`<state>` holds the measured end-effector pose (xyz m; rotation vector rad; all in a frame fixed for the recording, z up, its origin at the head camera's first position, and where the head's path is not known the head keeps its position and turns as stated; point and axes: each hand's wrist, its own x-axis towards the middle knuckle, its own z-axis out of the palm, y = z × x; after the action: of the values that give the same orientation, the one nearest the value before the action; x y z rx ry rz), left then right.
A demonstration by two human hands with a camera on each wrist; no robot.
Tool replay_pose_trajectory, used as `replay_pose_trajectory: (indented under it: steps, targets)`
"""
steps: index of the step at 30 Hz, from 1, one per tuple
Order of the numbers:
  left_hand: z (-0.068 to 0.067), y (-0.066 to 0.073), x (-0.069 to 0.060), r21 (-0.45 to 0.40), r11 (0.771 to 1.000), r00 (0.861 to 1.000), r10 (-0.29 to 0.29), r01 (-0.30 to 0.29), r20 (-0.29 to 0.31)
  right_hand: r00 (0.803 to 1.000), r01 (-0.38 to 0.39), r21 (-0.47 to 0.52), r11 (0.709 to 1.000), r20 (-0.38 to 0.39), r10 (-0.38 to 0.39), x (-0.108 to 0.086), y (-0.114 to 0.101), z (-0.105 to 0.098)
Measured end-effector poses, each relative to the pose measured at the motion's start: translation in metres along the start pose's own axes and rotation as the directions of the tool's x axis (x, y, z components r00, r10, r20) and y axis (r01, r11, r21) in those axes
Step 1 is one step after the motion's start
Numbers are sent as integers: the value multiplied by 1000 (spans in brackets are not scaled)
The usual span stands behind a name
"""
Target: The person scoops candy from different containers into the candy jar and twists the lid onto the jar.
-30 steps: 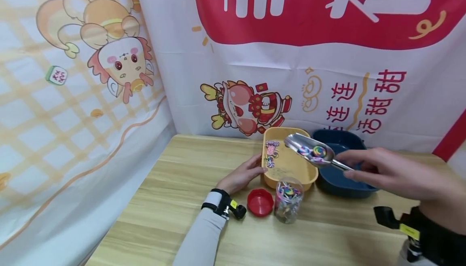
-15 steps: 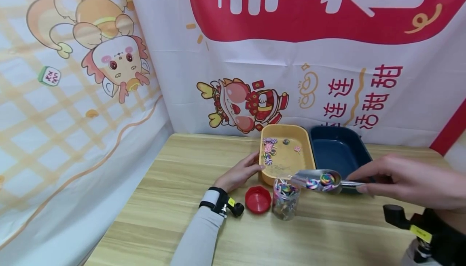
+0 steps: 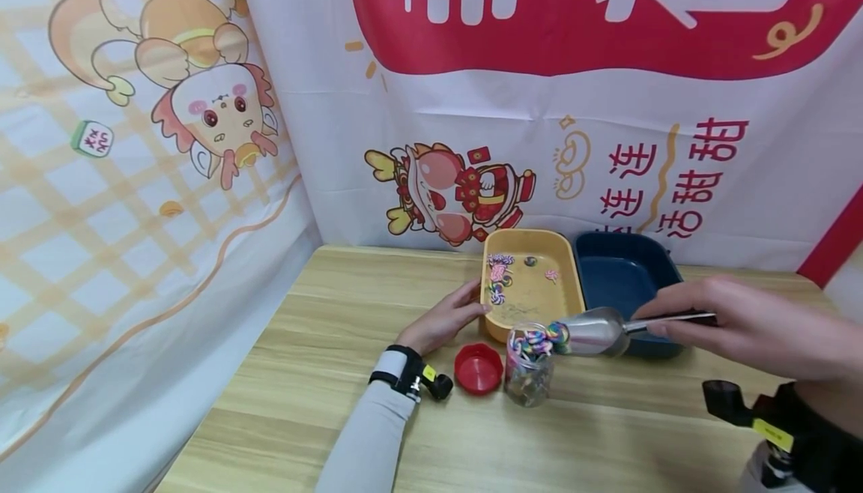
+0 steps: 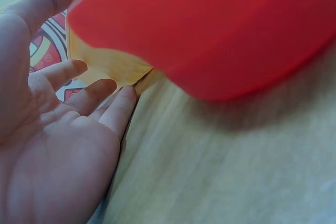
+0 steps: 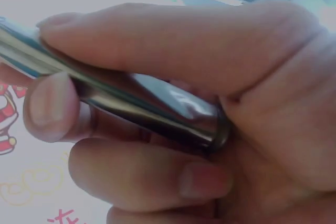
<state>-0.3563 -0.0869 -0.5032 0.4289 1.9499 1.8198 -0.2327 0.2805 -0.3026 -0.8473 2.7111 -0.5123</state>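
Note:
My right hand (image 3: 728,324) holds a metal scoop (image 3: 596,330) by its handle; the right wrist view shows fingers and thumb curled round the shiny handle (image 5: 152,103). The scoop tilts down to the left, its mouth at the rim of a clear jar (image 3: 529,380). Swirl-patterned lollipop-like candies (image 3: 556,334) lie at the scoop's lip and in the jar's mouth. My left hand (image 3: 441,321) rests against the left side of a yellow bin (image 3: 533,313), fingertips touching its outer wall (image 4: 105,61). Inside that bin lie several small candies (image 3: 499,276).
A red lid (image 3: 479,369) lies on the wooden table (image 3: 323,373), left of the jar; it looms large in the left wrist view. A dark blue bin (image 3: 620,276) stands right of the yellow one. A printed cloth (image 3: 445,103) hangs behind.
My right hand first brought the loaded scoop from above the yellow bin toward the jar, then tipped it so the candies slid to its lip. The left hand has stayed at the bin.

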Motion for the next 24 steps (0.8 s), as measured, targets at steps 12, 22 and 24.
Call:
replay_pose_trajectory:
  steps: [12, 22, 24]
  targets:
    - [-1, 0, 1, -5, 1000, 1000, -4, 4, -1, 999, 14, -50, 999, -35, -16, -8, 4, -1]
    - [1, 1, 0, 9, 1000, 1000, 2, -2, 3, 998, 2, -78, 997, -69, -7, -7, -6, 2]
    - [1, 1, 0, 5, 1000, 1000, 1, -1, 2, 998, 6, -57, 998, -57, -9, -3, -10, 5]
